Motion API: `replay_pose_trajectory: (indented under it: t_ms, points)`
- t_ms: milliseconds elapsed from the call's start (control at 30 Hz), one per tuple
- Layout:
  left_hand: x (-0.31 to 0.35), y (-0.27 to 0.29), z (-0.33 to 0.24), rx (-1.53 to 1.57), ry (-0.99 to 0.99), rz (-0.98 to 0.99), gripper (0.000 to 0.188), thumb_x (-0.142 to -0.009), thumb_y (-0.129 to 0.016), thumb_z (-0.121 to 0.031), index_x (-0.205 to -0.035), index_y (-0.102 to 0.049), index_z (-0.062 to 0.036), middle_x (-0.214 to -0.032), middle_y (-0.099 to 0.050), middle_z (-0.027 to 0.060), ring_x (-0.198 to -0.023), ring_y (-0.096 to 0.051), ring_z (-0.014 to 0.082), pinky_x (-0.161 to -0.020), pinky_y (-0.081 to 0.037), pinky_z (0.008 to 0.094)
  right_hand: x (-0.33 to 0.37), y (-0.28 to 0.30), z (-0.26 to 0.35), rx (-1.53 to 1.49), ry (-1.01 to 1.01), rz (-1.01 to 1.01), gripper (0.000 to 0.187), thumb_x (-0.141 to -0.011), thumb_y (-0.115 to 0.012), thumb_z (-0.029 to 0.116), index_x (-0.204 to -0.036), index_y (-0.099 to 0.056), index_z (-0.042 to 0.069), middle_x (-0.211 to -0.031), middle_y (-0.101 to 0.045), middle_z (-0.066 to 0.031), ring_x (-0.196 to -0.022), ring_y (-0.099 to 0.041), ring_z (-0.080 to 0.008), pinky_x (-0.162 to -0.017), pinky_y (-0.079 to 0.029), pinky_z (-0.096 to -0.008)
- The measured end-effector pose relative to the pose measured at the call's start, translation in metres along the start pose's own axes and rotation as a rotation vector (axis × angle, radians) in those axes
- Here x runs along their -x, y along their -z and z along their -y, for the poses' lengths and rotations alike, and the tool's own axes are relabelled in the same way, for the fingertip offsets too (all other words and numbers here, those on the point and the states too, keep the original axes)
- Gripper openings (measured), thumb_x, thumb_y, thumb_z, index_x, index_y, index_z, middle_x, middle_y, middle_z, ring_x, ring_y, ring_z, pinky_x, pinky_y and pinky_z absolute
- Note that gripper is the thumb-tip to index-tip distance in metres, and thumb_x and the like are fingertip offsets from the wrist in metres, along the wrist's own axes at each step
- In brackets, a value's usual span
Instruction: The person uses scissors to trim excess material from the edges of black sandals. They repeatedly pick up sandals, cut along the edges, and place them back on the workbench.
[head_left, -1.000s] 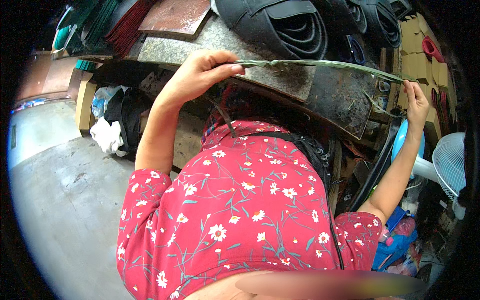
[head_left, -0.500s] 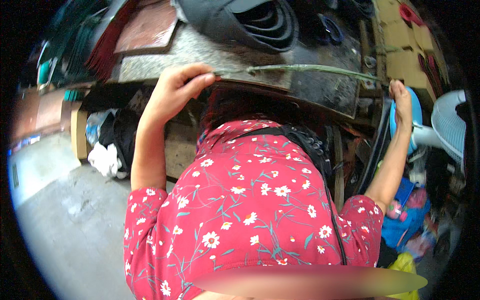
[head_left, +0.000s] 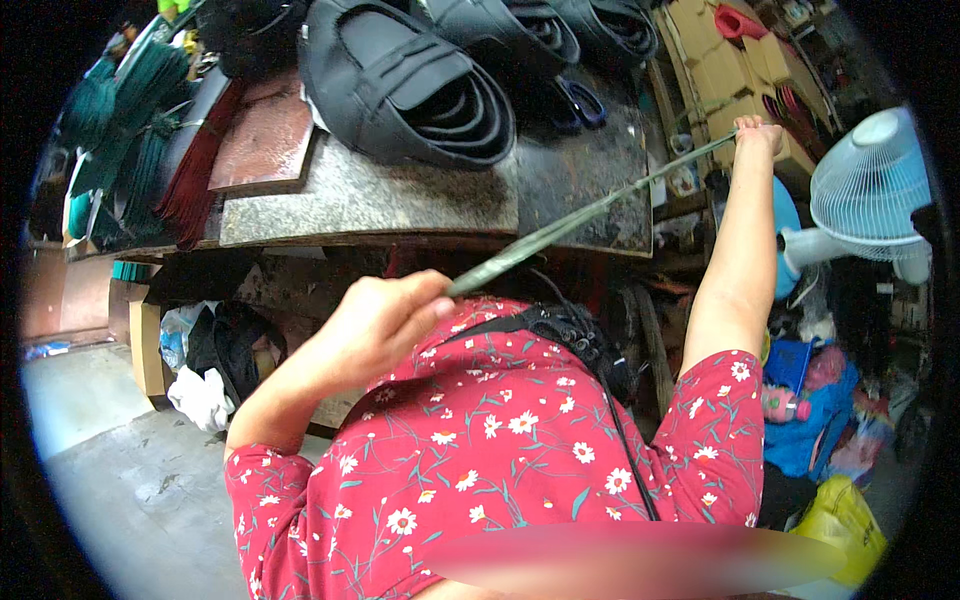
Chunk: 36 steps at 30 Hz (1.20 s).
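Note:
A thin grey-green cord (head_left: 565, 226), which looks like several strands together, is drawn taut on a slant in front of my body. My left hand (head_left: 392, 322) is closed on its lower end, low before my waist. Farther up and to the right, at arm's length, my right hand (head_left: 758, 138) grips the other end in a closed fist. The middle of the cord passes over the near right edge of the workbench (head_left: 615, 215). On the bench beyond lies a stack of nested black curved pieces (head_left: 415, 85), apart from both hands.
Blue-handled scissors (head_left: 582, 104) lie behind the cord. Dark red cords (head_left: 200, 190) and green cords (head_left: 148, 165) hang at the bench's left beside a reddish board (head_left: 262, 142). A blue fan (head_left: 862, 185) stands right of my right arm, near cardboard boxes (head_left: 712, 62).
My left hand has come down and closer to my body; my right hand has moved up and slightly left. The cord has gone from nearly level to a steep slant. The view has shifted.

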<state>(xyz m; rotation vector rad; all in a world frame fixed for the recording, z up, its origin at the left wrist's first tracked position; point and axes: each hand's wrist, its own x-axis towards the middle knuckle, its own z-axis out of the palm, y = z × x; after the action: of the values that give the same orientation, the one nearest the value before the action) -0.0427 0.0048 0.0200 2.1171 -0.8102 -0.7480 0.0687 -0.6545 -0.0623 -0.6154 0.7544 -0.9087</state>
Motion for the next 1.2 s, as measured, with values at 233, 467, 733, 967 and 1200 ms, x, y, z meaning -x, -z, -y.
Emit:
replay_pose_trajectory:
  t_ms: [233, 467, 733, 967, 1200]
  points:
    - [0.017, -0.005, -0.019, 0.041, -0.305, 0.086, 0.018, -0.099, -0.058, -0.023, -0.104, -0.056, -0.0051, -0.063, -0.056, 0.0193, -0.06, -0.061, 0.0412, -0.054, -0.047, 0.048, -0.014, -0.071, -0.004, -0.078, 0.136, -0.002, 0.06, -0.102, -0.035, 0.059, -0.07, -0.023, 0.01, -0.06, -0.027, -0.0038, -0.049, -0.023, -0.0205, -0.049, -0.021, -0.036]
    - [0.019, 0.001, -0.012, 0.039, -0.29, 0.082, 0.019, -0.098, -0.059, -0.023, -0.102, -0.055, -0.0046, -0.064, -0.058, 0.019, -0.061, -0.061, 0.0417, -0.055, -0.047, 0.0477, -0.031, -0.059, -0.013, 0.006, 0.052, 0.146, 0.053, -0.104, -0.027, 0.055, -0.071, -0.023, 0.015, -0.058, -0.024, -0.0031, -0.048, -0.024, -0.0188, -0.048, -0.021, -0.0369]
    - [0.009, 0.007, 0.017, -0.392, -0.233, -0.287, 0.013, -0.094, -0.061, -0.021, -0.095, -0.058, -0.0085, -0.06, -0.059, 0.0151, -0.056, -0.063, 0.0364, -0.051, -0.048, 0.0472, -0.018, -0.04, -0.026, 1.01, 0.719, 0.183, 0.039, -0.103, -0.051, 0.031, -0.136, -0.046, 0.01, -0.088, -0.06, -0.0176, -0.075, -0.056, -0.0307, -0.07, -0.047, -0.0425]
    - [-0.022, 0.017, 0.01, -0.524, -0.276, -0.435, 0.012, -0.093, -0.061, -0.018, -0.093, -0.055, -0.0076, -0.058, -0.057, 0.0144, -0.055, -0.062, 0.0368, -0.05, -0.047, 0.0471, 0.252, -0.097, -0.05, 1.008, 1.113, 1.205, 0.034, -0.097, -0.062, 0.022, -0.127, -0.063, 0.006, -0.135, -0.06, -0.0151, -0.127, -0.053, -0.0287, -0.107, -0.04, -0.0393]
    - [-0.018, 0.037, -0.001, -0.571, -0.378, -0.624, 0.012, -0.094, -0.062, -0.02, -0.094, -0.06, -0.0084, -0.07, -0.063, 0.0129, -0.066, -0.066, 0.0331, -0.058, -0.05, 0.0451, 0.43, -0.069, -0.084, 1.157, 0.846, 1.785, 0.023, -0.096, -0.064, 0.027, -0.097, -0.067, 0.004, -0.085, -0.068, -0.0142, -0.078, -0.068, -0.0331, -0.07, -0.054, -0.0394]
